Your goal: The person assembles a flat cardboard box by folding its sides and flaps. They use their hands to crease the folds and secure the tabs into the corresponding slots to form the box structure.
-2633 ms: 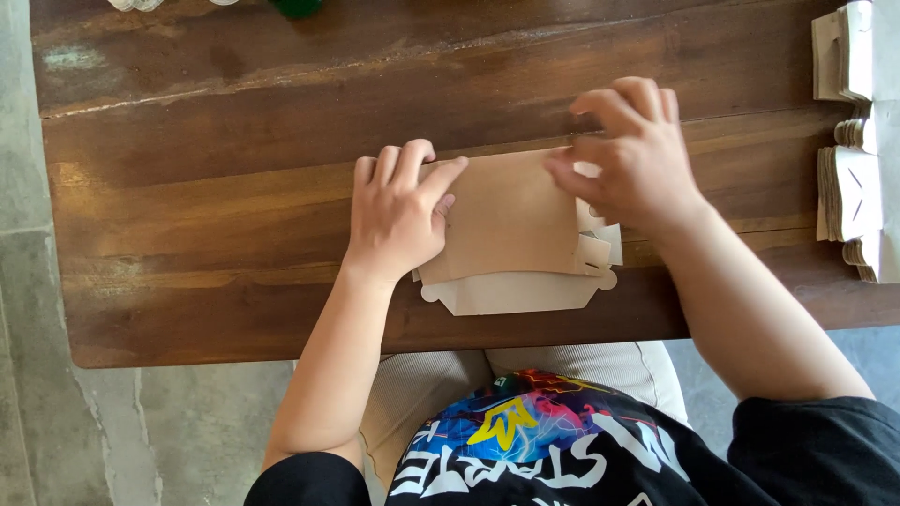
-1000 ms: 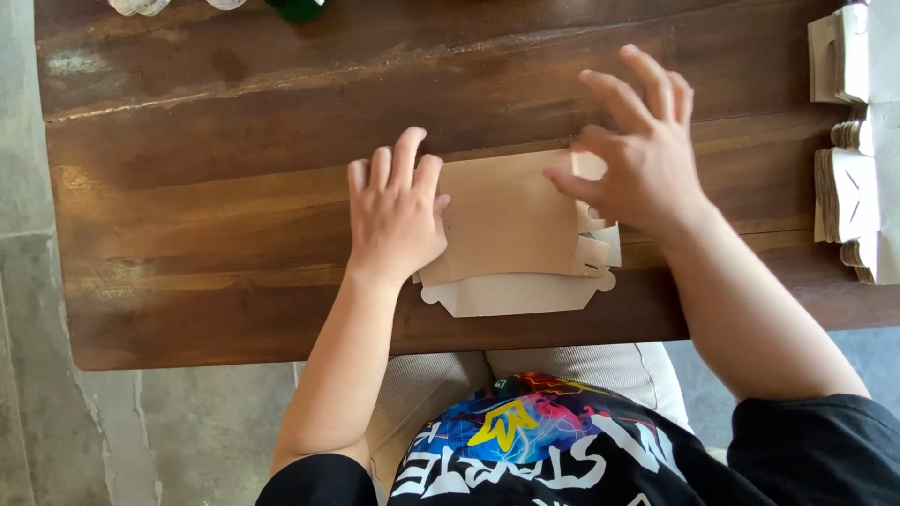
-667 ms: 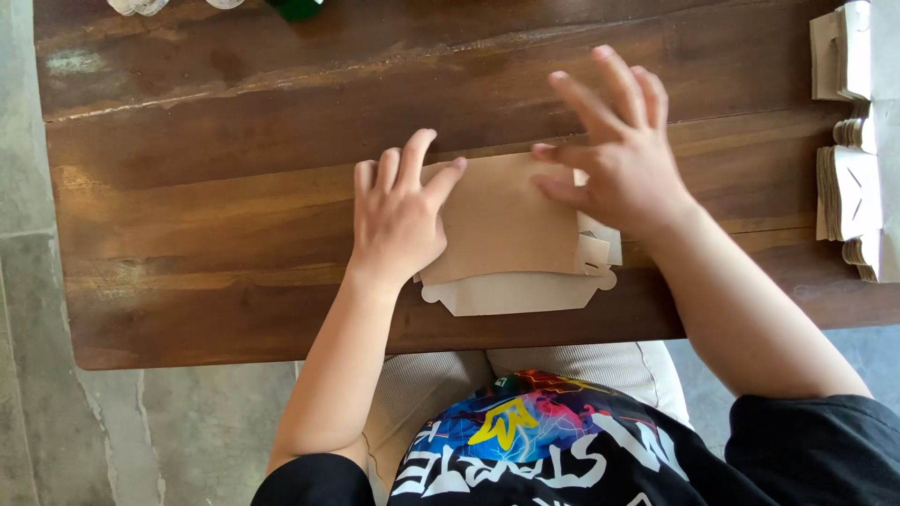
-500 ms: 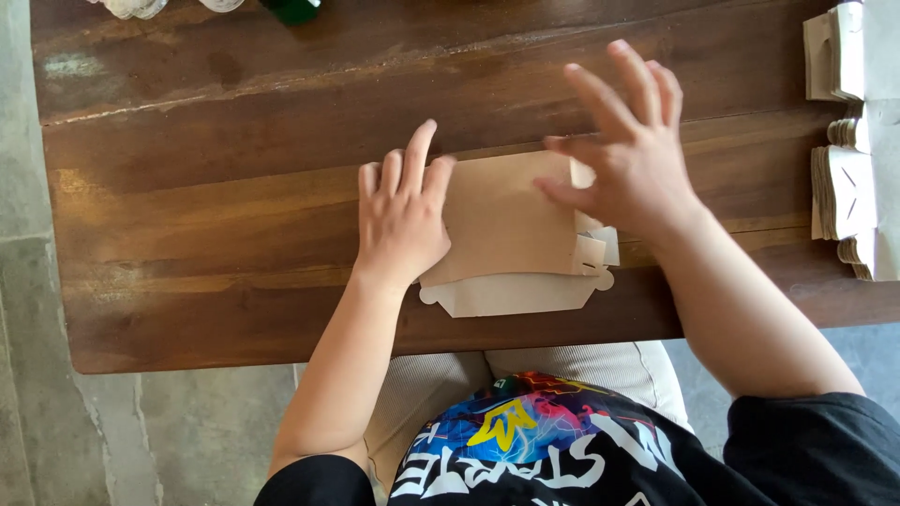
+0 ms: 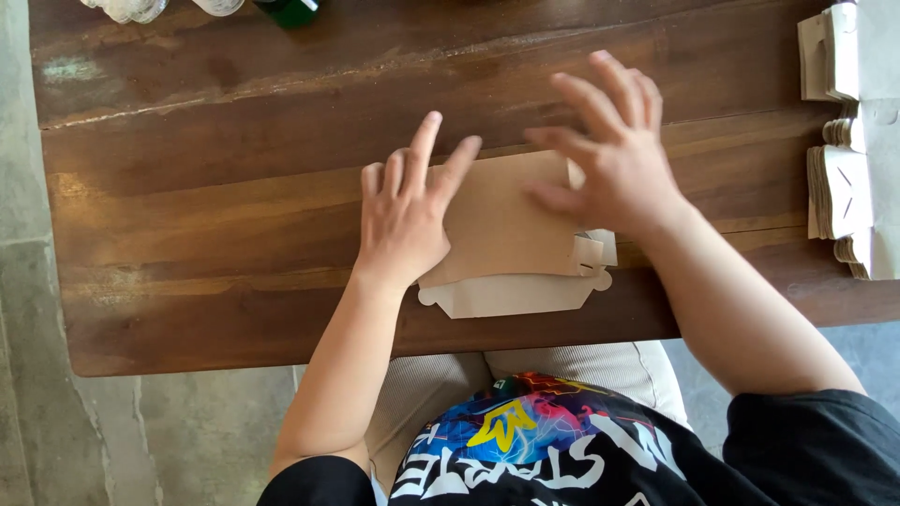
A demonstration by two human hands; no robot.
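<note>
Neither hand has a grip on anything: the left hand [image 5: 405,217] lies flat, fingers spread, pinning the left end of the flattened brown cardboard box blank [image 5: 511,234] so it cannot slide. The right hand [image 5: 614,159] hovers open over its right end, perhaps brushing it. The blank lies at the wooden surface's [image 5: 206,234] near edge; stacked blanks [image 5: 839,192] wait far right of it.
</note>
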